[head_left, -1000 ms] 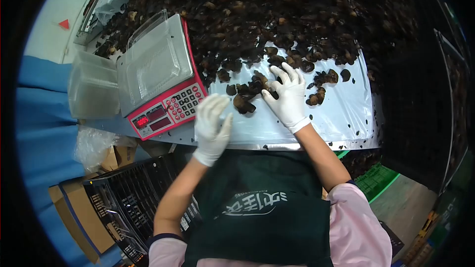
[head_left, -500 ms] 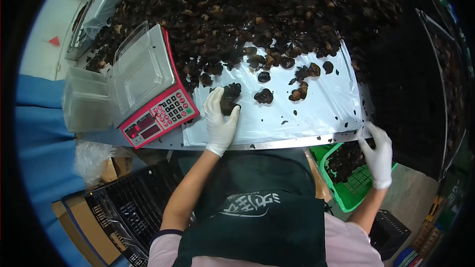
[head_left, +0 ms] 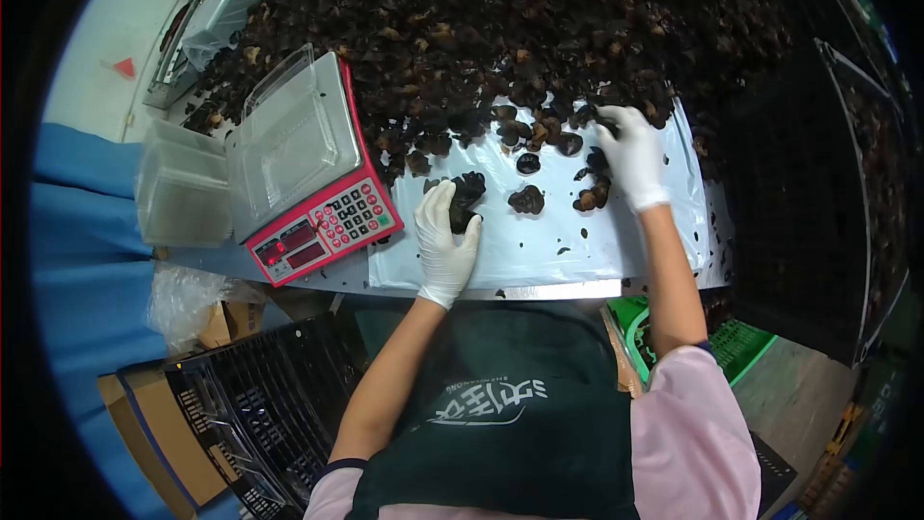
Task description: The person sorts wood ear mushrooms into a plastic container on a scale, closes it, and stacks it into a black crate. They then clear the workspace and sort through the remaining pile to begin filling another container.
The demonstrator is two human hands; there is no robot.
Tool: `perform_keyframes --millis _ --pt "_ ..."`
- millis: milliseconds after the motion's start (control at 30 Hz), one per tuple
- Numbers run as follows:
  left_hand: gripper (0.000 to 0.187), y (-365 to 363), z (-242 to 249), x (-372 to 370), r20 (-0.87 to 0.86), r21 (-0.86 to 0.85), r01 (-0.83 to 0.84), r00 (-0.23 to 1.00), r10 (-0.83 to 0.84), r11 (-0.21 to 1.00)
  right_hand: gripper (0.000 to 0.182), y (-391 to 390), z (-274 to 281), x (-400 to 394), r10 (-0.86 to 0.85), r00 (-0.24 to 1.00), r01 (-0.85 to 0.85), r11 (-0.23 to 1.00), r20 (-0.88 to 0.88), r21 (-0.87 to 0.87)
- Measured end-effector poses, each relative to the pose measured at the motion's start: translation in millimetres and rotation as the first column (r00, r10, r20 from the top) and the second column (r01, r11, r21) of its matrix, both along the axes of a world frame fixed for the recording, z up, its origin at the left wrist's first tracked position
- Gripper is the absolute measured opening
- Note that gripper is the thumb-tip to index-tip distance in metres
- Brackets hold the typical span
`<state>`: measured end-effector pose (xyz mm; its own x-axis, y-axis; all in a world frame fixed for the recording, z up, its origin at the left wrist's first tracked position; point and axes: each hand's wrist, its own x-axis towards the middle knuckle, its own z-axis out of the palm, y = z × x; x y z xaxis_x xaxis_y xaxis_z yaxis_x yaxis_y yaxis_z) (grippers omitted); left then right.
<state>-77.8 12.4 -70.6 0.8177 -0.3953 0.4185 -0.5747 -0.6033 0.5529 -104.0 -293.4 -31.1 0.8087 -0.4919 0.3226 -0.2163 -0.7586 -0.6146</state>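
Observation:
White gloves cover both hands. My left hand (head_left: 448, 243) rests on the white sheet (head_left: 520, 255), its fingers curled round some dark fungus pieces (head_left: 467, 195). At the edge of the big pile of dark brown fungus (head_left: 520, 19), my right hand (head_left: 633, 156) reaches down, fingertips on a dark piece (head_left: 583, 117); whether they grip it is hard to make out. Between the hands lie single pieces, among them a ruffled one (head_left: 526, 199) and a brownish clump (head_left: 592, 195).
A red scale (head_left: 327, 221) with a clear plastic tray on it stands at left, beside stacked clear containers (head_left: 183, 183). Below the table edge is a green basket (head_left: 756, 351). A black crate (head_left: 274, 404) sits lower left, and a dark rack (head_left: 818, 183) stands at right.
My right hand has moved from above the green basket up and left to the pile's edge. My left hand stays round its dark pieces. The view has shifted slightly.

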Motion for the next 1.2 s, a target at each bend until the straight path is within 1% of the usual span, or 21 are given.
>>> perform_keyframes --millis 33,100,133,200,233,267,300,367,467,567,633,767,833,967,1000,1033,1067,1100,1133,1167,1200 --pt "0.069 0 -1 0 0.004 0.008 0.004 1.0 -0.004 1.0 0.023 -9 0 -22 0.011 0.991 -0.025 0.994 0.132 0.103" --pt "0.069 1 1 -1 0.003 0.008 0.007 1.0 -0.008 1.0 0.019 -15 60 -90 -0.063 0.995 0.074 0.987 -0.082 0.139" --pt "0.069 0 2 0 0.009 0.009 0.007 1.0 -0.007 1.0 0.019 -28 72 -124 -0.182 0.918 0.177 0.983 -0.353 -0.047" --pt "0.07 -1 3 1 0.003 0.004 0.012 1.0 -0.012 1.0 0.024 -47 78 -195 -0.254 0.883 0.082 0.911 -0.395 -0.404" --pt "0.07 -1 3 2 0.006 0.007 0.014 1.0 -0.014 1.0 0.028 -42 89 -210 -0.364 0.827 0.127 0.864 -0.429 -0.487" --pt "0.069 0 1 2 -0.002 0.007 0.023 1.0 -0.023 1.0 0.03 -38 91 -209 -0.339 0.866 0.144 0.873 -0.367 -0.466" --pt "0.069 0 1 1 -0.004 0.008 0.023 1.0 -0.023 1.0 0.031 -29 92 -203 -0.314 0.901 0.161 0.882 -0.299 -0.442" --pt "0.068 2 4 1 -0.025 -0.038 0.037 0.999 -0.038 0.999 0.03 -1 91 -159 -0.115 0.981 0.09 0.983 -0.156 -0.157" --pt "0.069 5 4 1 -0.046 -0.051 0.037 0.998 -0.039 0.998 0.02 52 58 -70 0.192 0.981 -0.191 0.979 -0.006 0.073" --pt "0.069 5 3 1 -0.045 -0.062 0.018 0.999 -0.02 0.998 0.012 96 21 9 0.257 0.966 -0.255 0.944 -0.019 -0.208" --pt "0.068 6 2 1 -0.043 -0.064 0.012 0.999 -0.015 0.998 0.011 108 -4 44 0.169 0.953 -0.27 0.855 -0.253 -0.444" --pt "0.064 5 0 1 -0.056 -0.074 -0.004 0.998 0.0 0.997 0.013 111 -30 74 0.0 0.97 -0.147 0.8 -0.244 -0.582" --pt "0.063 5 -1 1 -0.074 -0.093 -0.001 0.997 -0.006 0.996 0.015 102 -32 72 0.16 0.965 -0.237 0.876 -0.21 -0.419" --pt "0.063 6 2 0 -0.1 -0.103 -0.003 0.995 -0.007 0.995 0.015 54 37 -24 0.323 0.936 -0.313 0.946 -0.137 0.087" --pt "0.063 6 2 1 -0.088 -0.11 -0.005 0.996 -0.004 0.994 0.014 29 44 -63 0.391 0.912 -0.347 0.897 -0.123 0.274" --pt "0.063 5 1 0 -0.079 -0.118 -0.008 0.997 -0.001 0.993 0.013 6 77 -105 0.454 0.8 -0.275 0.858 -0.392 0.434" --pt "0.063 5 0 0 -0.09 -0.124 -0.009 0.996 -0.003 0.992 0.022 -17 82 -150 0.456 0.693 -0.018 0.786 -0.559 0.618" --pt "0.062 5 1 0 -0.091 -0.113 -0.005 0.996 -0.005 0.994 0.035 -33 95 -185 0.457 0.594 -0.078 0.852 -0.662 0.518" --pt "0.062 5 1 1 -0.088 -0.1 -0.003 0.996 -0.006 0.995 0.045 -41 87 -227 0.27 0.595 -0.196 0.962 -0.757 0.189" --pt "0.062 4 1 1 -0.092 -0.102 -0.005 0.996 -0.004 0.995 0.045 -35 92 -249 -0.098 0.296 -0.168 0.974 -0.95 -0.153" --pt "0.062 5 2 1 -0.088 -0.095 0.003 0.996 -0.011 0.995 0.035 -34 91 -270 -0.215 0.182 -0.14 0.96 -0.96 -0.241"
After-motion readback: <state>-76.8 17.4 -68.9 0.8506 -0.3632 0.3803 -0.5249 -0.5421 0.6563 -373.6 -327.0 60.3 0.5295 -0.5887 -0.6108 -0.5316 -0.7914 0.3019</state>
